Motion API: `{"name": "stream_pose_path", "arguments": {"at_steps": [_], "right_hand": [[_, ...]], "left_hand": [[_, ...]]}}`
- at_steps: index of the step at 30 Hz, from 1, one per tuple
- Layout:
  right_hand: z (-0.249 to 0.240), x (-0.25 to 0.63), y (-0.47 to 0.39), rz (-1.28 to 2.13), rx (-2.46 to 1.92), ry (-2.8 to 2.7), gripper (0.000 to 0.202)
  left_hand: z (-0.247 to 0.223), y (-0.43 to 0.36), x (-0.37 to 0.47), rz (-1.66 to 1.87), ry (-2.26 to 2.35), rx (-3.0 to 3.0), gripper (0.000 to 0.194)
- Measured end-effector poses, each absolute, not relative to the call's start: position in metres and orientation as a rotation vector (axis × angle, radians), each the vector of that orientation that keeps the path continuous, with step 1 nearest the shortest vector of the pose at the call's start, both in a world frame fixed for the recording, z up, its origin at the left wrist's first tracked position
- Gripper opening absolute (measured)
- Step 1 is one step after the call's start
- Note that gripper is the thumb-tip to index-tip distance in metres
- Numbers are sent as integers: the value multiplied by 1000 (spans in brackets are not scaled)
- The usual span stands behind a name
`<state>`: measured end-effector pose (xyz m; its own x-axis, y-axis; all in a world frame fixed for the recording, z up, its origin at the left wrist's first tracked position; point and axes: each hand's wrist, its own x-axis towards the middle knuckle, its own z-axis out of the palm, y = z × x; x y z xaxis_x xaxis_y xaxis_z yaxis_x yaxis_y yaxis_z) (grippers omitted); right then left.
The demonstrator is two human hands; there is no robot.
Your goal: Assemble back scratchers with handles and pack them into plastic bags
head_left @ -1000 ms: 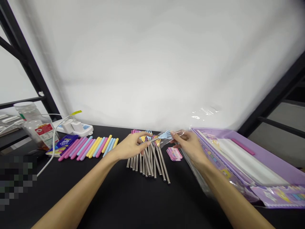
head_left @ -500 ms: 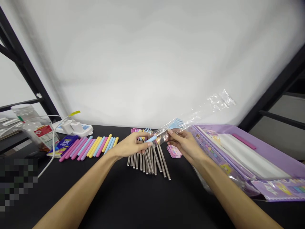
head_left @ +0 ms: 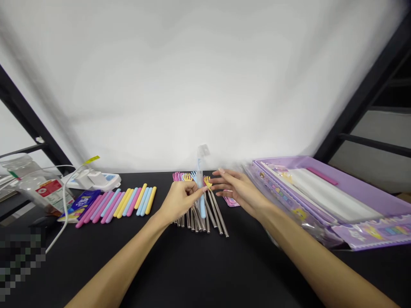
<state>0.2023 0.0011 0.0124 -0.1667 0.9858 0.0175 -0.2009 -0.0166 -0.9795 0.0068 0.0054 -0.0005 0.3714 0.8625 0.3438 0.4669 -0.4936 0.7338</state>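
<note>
Head view showed the left forearm rising from the lower left edge toward the middle of the black table [head_left: 180, 273], its wrist nearly straight and the back of the left hand [head_left: 180, 197] turned up. Its fingers were curled in toward the palm, and the thumb lay out to the right, pinching a pale blue stick [head_left: 202, 208] against the bent forefinger. That stick stood almost vertical in the picture, its rounded blue end hanging below the thumb and its upper part, in a clear wrapper [head_left: 203, 150], reaching up against the white wall [head_left: 205, 85]; blur hid the detail near the top.

From the lower right the other forearm slanted up and leftward. The right hand [head_left: 243, 190] was loosely spread, its fingers parted and slightly bent, their tips pointing at the stick and stopping just beside it, with nothing pinched between them. Whether they brushed the filmy plastic, I could not tell.

Beneath and behind the left hand lay a row of metal rods [head_left: 218, 216] with small hand-shaped heads. Pink cards [head_left: 231, 202] sat below the right fingers, and the purple box [head_left: 390, 201] stood to the right of them
</note>
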Motion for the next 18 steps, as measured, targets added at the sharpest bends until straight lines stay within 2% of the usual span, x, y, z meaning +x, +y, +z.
{"name": "stream_pose_path", "arguments": {"at_steps": [8, 12, 15, 18], "right_hand": [[4, 198, 3, 1255, -1201, -1281, 12], [5, 196, 1, 1268, -1248, -1292, 11], [5, 196, 2, 1288, -1248, -1291, 14], [4, 196, 3, 1299, -1240, -1280, 20]], "left_hand": [[-5, 0, 15, 901, 1273, 2363, 37], [-6, -3, 15, 940, 1275, 2243, 11], [-6, -3, 14, 958, 1172, 2179, 27], [-3, -2, 16, 1016, 1174, 2141, 25]]}}
